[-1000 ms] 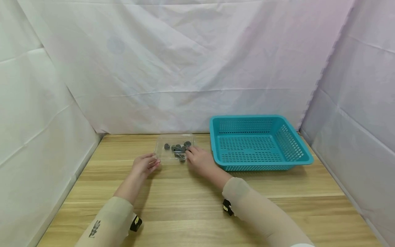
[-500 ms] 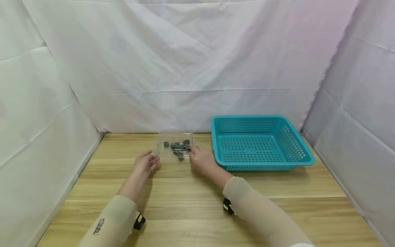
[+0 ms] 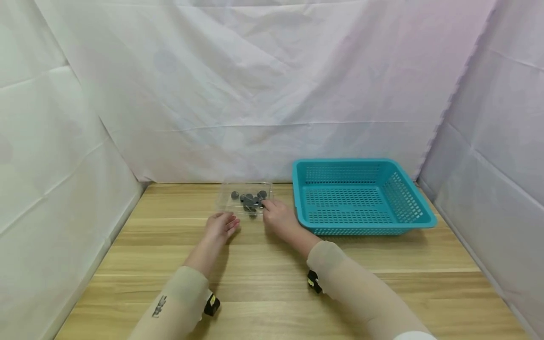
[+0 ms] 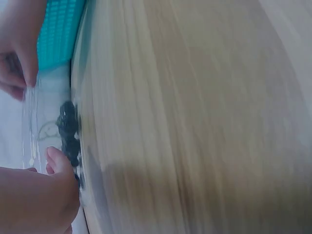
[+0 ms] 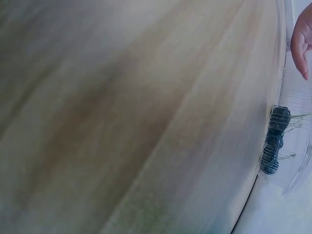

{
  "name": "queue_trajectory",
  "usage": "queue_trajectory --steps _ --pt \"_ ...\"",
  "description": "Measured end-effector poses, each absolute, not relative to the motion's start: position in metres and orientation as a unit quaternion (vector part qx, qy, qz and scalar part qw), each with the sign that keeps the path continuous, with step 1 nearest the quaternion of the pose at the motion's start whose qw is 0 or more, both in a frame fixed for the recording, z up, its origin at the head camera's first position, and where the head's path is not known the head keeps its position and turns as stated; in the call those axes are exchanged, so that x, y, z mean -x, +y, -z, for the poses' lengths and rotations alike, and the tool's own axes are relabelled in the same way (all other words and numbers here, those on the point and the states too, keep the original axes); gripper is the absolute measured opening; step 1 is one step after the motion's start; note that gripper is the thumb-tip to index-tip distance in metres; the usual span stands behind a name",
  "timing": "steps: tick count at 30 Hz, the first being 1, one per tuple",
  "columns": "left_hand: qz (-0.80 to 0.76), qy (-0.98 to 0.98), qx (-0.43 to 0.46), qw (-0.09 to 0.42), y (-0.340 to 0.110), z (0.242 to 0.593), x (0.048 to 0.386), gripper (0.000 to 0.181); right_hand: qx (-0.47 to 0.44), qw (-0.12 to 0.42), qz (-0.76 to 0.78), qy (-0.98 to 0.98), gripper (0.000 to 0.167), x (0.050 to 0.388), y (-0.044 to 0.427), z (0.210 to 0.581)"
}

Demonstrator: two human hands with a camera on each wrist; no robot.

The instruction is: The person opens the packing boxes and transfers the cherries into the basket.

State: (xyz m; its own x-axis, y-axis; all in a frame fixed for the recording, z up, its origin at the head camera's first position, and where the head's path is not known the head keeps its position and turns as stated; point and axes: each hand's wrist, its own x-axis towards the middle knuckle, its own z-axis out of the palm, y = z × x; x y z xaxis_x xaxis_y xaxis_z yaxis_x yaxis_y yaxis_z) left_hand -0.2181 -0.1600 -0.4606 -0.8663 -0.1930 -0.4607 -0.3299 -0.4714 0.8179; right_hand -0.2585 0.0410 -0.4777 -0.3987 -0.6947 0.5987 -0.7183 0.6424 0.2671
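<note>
A clear plastic box point(image 3: 227, 202) with several dark round pieces point(image 3: 249, 200) inside is at the back of the table, left of the basket. My right hand point(image 3: 280, 221) pinches its front right edge, which the left wrist view shows too, with the thumb on the clear rim point(image 4: 30, 109). By the front left of the box is my left hand point(image 3: 220, 227), fingers loosely extended; contact with the box cannot be told. In the right wrist view, thin green strands stand out from the dark pieces point(image 5: 277, 131), and my left hand point(image 5: 303, 41) shows above them.
An empty teal perforated basket point(image 3: 300, 200) stands close to my right hand, at the back right of the wooden table point(image 3: 263, 283). White cloth point(image 3: 238, 151) hangs behind the table and along both sides.
My left hand has moved right, away from the box's left corner to its front. The box has shifted slightly right, with my right hand still at its right edge.
</note>
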Motion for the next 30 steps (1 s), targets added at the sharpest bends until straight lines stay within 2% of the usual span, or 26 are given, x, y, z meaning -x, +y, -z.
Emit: queue_trajectory --steps 8,20,30 --pt "-0.823 0.501 0.266 0.036 -0.139 0.466 0.221 0.065 -0.425 0.333 -0.014 -0.841 0.003 0.258 0.039 0.475" --pt "-0.831 0.486 0.265 0.047 -0.114 0.472 0.222 0.039 -0.423 0.325 0.013 -0.846 0.004 0.259 0.04 0.473" --pt "-0.851 0.461 0.246 0.043 -0.097 0.474 0.222 0.031 -0.418 0.309 0.036 -0.853 0.007 0.257 0.04 0.471"
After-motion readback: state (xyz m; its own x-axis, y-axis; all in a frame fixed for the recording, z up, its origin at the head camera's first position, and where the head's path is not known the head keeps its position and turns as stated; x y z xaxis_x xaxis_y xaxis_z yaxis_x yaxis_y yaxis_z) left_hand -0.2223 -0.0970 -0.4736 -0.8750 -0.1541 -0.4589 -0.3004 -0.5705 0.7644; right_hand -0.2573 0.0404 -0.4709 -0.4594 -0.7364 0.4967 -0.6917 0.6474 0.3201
